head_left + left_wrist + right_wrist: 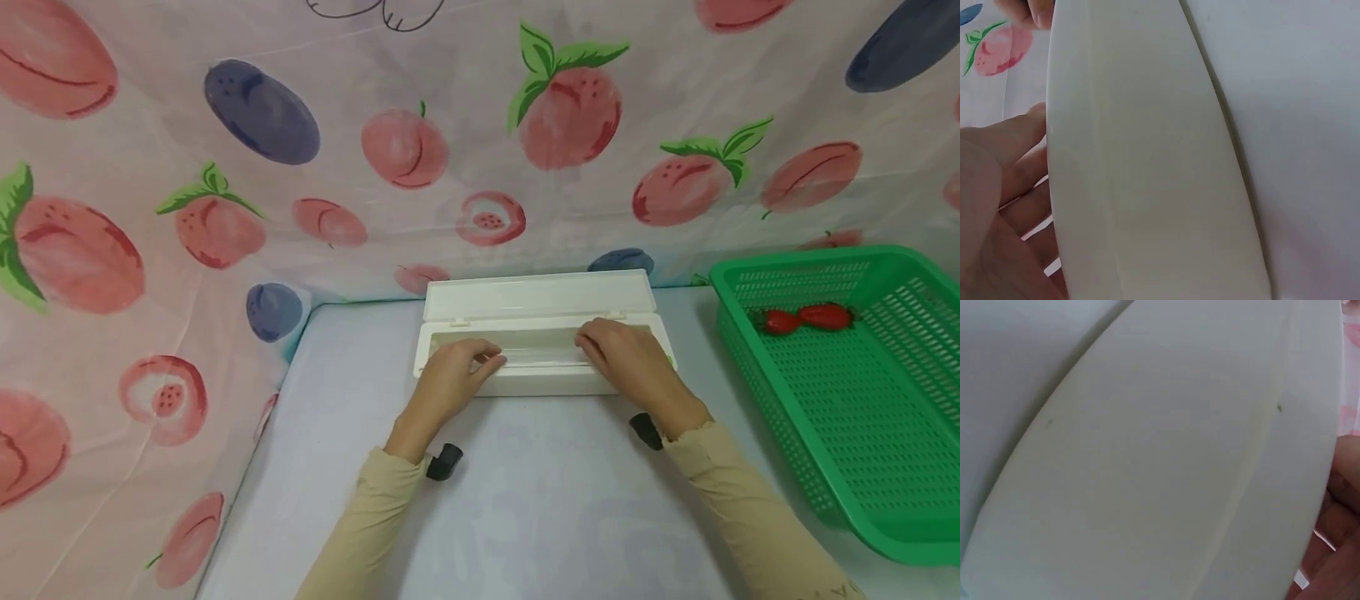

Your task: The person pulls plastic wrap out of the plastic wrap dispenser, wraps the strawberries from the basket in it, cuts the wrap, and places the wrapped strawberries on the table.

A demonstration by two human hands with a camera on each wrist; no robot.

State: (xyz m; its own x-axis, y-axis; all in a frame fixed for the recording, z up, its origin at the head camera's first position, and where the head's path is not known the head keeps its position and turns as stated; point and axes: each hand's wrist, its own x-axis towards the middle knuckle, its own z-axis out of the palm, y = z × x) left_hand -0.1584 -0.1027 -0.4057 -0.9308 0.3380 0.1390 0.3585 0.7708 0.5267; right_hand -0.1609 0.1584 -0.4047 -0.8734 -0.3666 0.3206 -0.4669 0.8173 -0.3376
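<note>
A long white box (547, 383) lies at the table's far side with its hinged lid (540, 297) raised against the patterned cloth. Its interior (536, 342) looks pale and glossy; whether anything lies deeper cannot be made out. My left hand (453, 375) is over the left part of the opening, fingers loosely bent and thumb apart from them. Over the right part is my right hand (630, 367), its fingers bent down toward the interior. Both wrist views are mostly filled by the box's front wall (1141, 150), with fingers (1338, 519) behind its edge. No held thing shows.
To the right stands a green plastic basket (787, 433) with slotted walls, holding red strawberry-like items (825, 317). A fruit-print cloth (450, 75) hangs behind and to the left. The white tabletop (525, 500) stretches in front of the box.
</note>
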